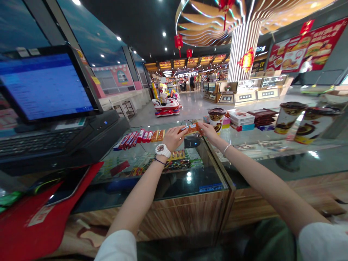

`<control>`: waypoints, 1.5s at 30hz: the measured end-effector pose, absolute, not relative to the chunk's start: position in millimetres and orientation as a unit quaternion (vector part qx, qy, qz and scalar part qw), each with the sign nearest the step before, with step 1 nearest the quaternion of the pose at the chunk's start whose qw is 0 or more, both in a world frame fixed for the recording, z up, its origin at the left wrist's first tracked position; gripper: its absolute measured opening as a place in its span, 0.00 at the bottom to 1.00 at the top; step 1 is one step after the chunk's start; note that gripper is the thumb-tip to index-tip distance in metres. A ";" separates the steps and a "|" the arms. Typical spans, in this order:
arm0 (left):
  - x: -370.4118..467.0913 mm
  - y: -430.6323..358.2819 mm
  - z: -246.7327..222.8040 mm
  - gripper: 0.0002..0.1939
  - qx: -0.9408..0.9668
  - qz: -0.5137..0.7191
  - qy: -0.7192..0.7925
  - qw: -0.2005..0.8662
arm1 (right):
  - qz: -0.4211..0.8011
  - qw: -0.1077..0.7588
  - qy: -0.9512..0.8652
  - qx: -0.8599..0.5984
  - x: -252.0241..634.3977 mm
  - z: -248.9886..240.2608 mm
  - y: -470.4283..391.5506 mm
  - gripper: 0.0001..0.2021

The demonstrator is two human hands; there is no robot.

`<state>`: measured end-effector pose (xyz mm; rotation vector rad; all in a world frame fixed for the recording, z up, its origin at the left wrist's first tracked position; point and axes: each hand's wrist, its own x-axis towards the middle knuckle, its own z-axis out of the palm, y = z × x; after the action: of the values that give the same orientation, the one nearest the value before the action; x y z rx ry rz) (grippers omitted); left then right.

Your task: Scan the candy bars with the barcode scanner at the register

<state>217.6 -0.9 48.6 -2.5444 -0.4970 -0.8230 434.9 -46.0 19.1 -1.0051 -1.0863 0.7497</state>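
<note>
Between both hands, above the glass counter, is an orange-wrapped snack packet point(193, 128). My left hand point(173, 138), with a white watch on its wrist, grips the packet's left end. At its right end, the fingers of my right hand point(210, 132) are closed on the wrapper. Just below the packet sits a black device with a blue light point(192, 142), likely a barcode scanner. Left of my left hand, a row of red and purple wrapped bars point(133, 139) lies on the glass, with orange packets point(157, 136) at its near end.
A monitor point(46, 85) and keyboard point(40, 141) stand at left, above a phone point(67, 185) on a red sheet point(51, 224). Right of my hands are a lidded cup point(216, 119), stacked boxes point(240, 117), brown packets point(262, 117) and two larger cups point(289, 117). A person point(304, 70) walks far right.
</note>
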 end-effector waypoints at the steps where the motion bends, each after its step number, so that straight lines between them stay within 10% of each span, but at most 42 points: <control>1: 216.6 1.3 48.2 0.20 -0.914 -0.296 -0.183 0.210 | 0.346 0.671 -0.482 -0.444 434.3 18.5 -46.1 0.29; 31: 204.5 31.1 36.7 0.18 -0.903 -0.303 -0.222 0.208 | 0.146 0.581 -0.623 -0.503 442.0 3.8 -32.8 0.10; 45: 198.2 63.8 20.5 0.19 -0.904 -0.212 -0.300 0.220 | 0.000 0.319 -0.825 -0.466 476.5 -37.6 -12.9 0.39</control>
<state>198.2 63.8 20.5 -2.4994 -0.8294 -0.5861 476.5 -12.9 -37.6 -1.2251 -2.1695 0.0006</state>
